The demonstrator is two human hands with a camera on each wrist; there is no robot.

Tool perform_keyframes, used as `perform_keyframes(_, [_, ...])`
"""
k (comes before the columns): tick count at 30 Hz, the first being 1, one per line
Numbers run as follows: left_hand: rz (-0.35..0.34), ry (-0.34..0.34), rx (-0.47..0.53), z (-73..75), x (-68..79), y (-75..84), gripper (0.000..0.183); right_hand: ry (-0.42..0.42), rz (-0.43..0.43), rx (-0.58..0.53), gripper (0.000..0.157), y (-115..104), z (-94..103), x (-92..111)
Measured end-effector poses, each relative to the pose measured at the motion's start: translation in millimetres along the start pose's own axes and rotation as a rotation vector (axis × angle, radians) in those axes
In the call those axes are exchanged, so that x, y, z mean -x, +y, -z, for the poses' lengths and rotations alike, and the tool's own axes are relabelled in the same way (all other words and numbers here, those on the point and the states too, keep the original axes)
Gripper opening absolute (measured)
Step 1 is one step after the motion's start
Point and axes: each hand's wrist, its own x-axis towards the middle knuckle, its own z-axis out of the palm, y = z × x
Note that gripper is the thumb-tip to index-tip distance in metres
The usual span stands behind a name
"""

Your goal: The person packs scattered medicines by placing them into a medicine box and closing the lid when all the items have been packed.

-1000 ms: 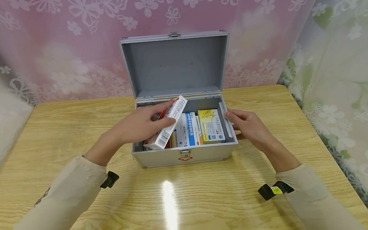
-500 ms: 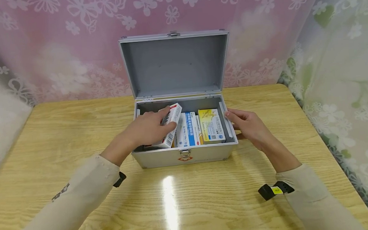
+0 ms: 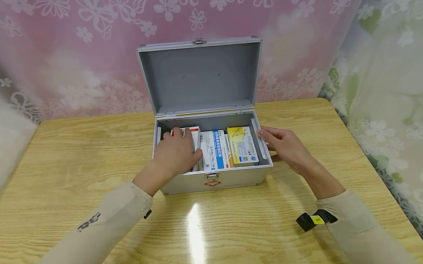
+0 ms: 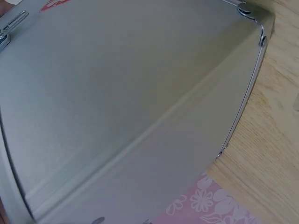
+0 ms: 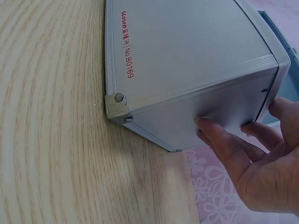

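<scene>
In the head view an aluminium medicine case [image 3: 189,182] stands with its lid up. My left hand [image 3: 174,153] is inside its left end, over a white-and-red medicine box [image 3: 196,134], thumb along the box's right side and fingers across its top; the hand hides much of it. My right hand [image 3: 284,145] holds the case's right wall, thumb on the rim and fingers against the outside. The right wrist view shows those fingers [image 5: 217,135] on the case's end panel [image 5: 187,116]. The left wrist view shows mostly the case's front panel [image 4: 103,74].
Beside the left hand's box stand a blue-and-white medicine box [image 3: 212,150] and a yellow-and-white one [image 3: 242,146], with a narrow box between them. The raised lid [image 3: 202,77] leans back near a pink floral curtain [image 3: 281,16]. A wooden table [image 3: 98,144] lies beneath.
My left hand has moved right and lowered the tilted white-and-red medicine box into the left end of the case, where it sits straighter. My right hand has stayed on the case wall.
</scene>
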Motion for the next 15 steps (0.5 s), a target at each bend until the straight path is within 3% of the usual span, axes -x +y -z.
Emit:
perform_keyframes(8, [0.034,0.038,-0.104,-5.5,-0.4,3.8,0.064,0.002,0.0,-0.01,0.062,1.0,-0.3,-0.6])
perform_keyframes(15, [0.077,0.053,-0.154,-8.5,-3.9,8.4,0.07,-0.003,-0.005,-0.009,0.062,1.0,0.9,-1.1])
